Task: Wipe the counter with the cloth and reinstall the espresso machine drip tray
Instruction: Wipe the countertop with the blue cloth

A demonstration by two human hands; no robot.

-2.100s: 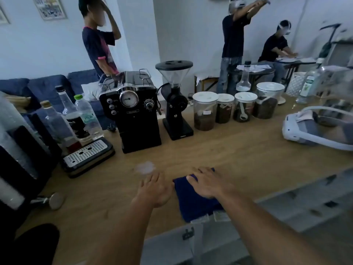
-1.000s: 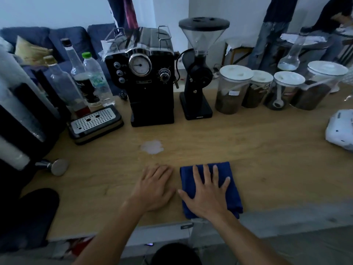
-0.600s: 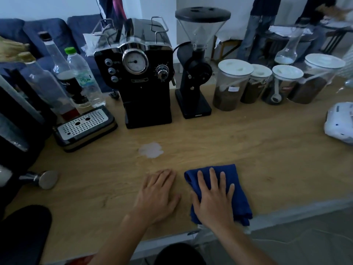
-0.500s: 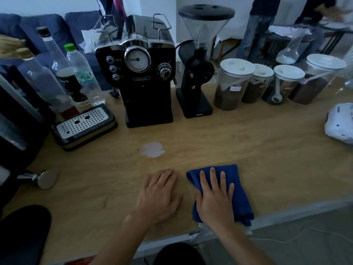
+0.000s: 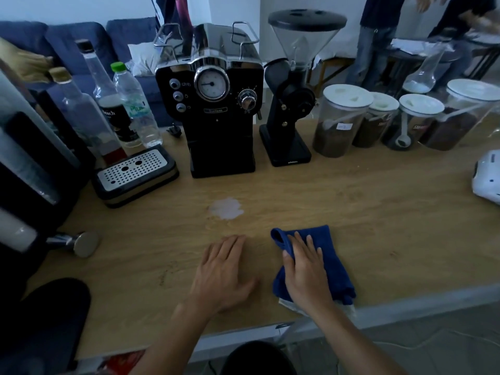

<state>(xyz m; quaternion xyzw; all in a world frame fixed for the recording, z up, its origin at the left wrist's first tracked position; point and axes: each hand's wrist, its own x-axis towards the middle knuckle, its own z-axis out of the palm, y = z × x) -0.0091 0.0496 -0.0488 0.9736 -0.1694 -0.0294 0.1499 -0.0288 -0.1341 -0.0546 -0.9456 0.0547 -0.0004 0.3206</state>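
A folded blue cloth (image 5: 328, 255) lies near the front edge of the wooden counter (image 5: 378, 212). My right hand (image 5: 304, 272) rests on it, thumb curling under its bunched left edge. My left hand (image 5: 221, 272) lies flat on the bare wood beside it, fingers apart. A small whitish spill (image 5: 226, 208) sits just beyond both hands. The black espresso machine (image 5: 213, 104) stands at the back, its base slot vacant. The drip tray (image 5: 134, 174), with a perforated metal grate, sits on the counter to the machine's left.
A black coffee grinder (image 5: 290, 98) stands right of the machine, then several lidded jars (image 5: 341, 117) of coffee. Bottles (image 5: 130, 109) cluster at the back left. A metal tamper (image 5: 78, 243) lies at the left; a white headset (image 5: 487, 177) at the right edge. People stand behind.
My right hand has drawn its fingers together on the cloth and bunched its left edge up. The left hand stays flat. The view has tilted down and closer to the counter.
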